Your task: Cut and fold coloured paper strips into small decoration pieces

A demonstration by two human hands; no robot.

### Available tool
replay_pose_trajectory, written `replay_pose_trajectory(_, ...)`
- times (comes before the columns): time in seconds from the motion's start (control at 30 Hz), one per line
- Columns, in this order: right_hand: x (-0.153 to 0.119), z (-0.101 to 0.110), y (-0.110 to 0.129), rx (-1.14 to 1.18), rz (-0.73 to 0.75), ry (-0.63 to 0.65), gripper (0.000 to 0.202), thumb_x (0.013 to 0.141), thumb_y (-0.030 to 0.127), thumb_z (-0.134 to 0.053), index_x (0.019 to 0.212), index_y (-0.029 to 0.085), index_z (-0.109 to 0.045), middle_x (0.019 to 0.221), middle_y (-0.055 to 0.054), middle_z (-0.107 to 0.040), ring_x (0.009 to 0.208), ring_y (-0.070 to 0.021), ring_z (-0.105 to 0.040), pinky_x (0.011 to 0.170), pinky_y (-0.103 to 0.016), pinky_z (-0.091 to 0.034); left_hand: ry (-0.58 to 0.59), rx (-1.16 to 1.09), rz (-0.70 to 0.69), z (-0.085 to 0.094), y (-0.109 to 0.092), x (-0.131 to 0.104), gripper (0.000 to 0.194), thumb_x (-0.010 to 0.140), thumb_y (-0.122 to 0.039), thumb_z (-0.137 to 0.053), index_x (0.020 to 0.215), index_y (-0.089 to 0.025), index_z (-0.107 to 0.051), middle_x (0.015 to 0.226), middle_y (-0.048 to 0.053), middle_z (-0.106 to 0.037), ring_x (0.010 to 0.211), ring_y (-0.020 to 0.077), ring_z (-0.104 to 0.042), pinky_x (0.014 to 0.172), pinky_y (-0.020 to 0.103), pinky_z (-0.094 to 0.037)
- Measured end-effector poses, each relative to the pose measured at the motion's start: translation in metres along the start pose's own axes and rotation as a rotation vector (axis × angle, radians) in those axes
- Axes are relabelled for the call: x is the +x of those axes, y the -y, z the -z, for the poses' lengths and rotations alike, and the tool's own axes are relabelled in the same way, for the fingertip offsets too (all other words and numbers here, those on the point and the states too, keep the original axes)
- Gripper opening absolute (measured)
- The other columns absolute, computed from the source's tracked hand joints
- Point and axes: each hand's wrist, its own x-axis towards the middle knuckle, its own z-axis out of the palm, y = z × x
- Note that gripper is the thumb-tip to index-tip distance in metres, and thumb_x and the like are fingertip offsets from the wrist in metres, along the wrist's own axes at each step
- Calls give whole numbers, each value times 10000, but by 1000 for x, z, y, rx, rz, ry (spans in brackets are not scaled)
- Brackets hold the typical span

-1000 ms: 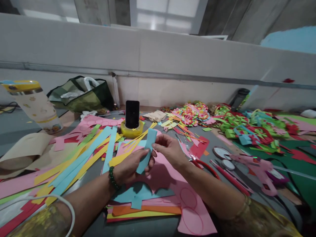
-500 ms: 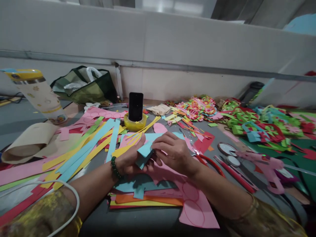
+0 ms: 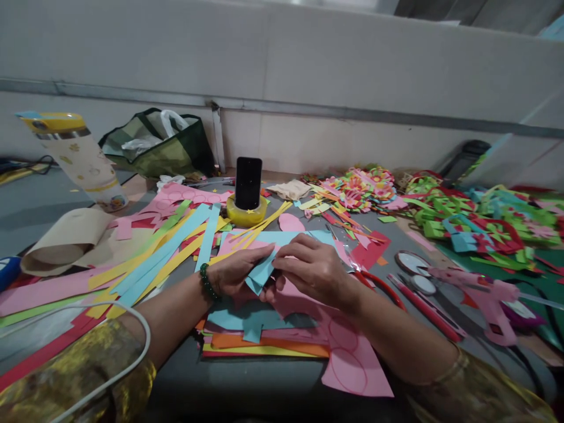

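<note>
The blue piece (image 3: 261, 274) at the centre looks like matt paper, the phone (image 3: 248, 183) is smooth and glossy, and the gun (image 3: 488, 291) at lower right seems plastic.

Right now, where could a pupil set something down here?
Bare tabletop shows left of the bottle, behind the tan roll, and in front of the paper stack. Crowded: beneath the left hand and right hand, around the glue gun.

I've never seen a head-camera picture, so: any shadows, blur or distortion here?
Head view: dim light, with shade on the pink sheet near the right hand; head view: the bottle leans outward, probably wide-angle distortion; head view: fine detail in the flower pile is soft.
</note>
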Motion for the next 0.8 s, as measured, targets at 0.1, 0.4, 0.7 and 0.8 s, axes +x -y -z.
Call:
replay_pose_trajectory(0.1, 2, 1, 2, -13, 9, 32, 161, 865, 170, -477, 847, 171, -637, 829, -63, -639, 757, -160, -493, 681, -287, -436, -55, 100, -20, -3, 0, -1, 630, 912, -510, -239, 666, -69, -616, 568, 65, -601, 437, 111, -569, 467, 214, -436)
replay_pose_trajectory(0.4, 5, 1, 3, 21, 75, 105, 161, 885, 214, -487, 805, 178, -621, 835, -55, -638, 750, -146, -489, 619, -252, -390, -180, 266, -86, -16, -6, -7, 299, 816, -397, -518, 650, -157, -581, 546, 5, -542, 382, 96, -456, 407, 220, -382)
replay_pose_trajectory(0.7, 6, 1, 0, 538, -439, 23, 87, 802, 187, -527, 832, 161, -604, 850, -49, -612, 773, -139, -545, 665, -262, -459, -260, 554, -298, -10, -3, -7, 305, 856, -422, -446, 758, -167, -581, 627, 3, -542, 456, 76, -431, 411, 175, -323)
replay_pose_trajectory(0.8, 7, -3, -5, 757, -722, 45, 187, 782, 278, -586, 920, 153, -591, 848, -34, -608, 714, -117, -548, 617, -240, -452, -239, 535, -266, -15, -4, -9, 418, 867, -515, -365, 754, -163, -561, 588, -2, -537, 403, 58, -394, 402, 169, -308)
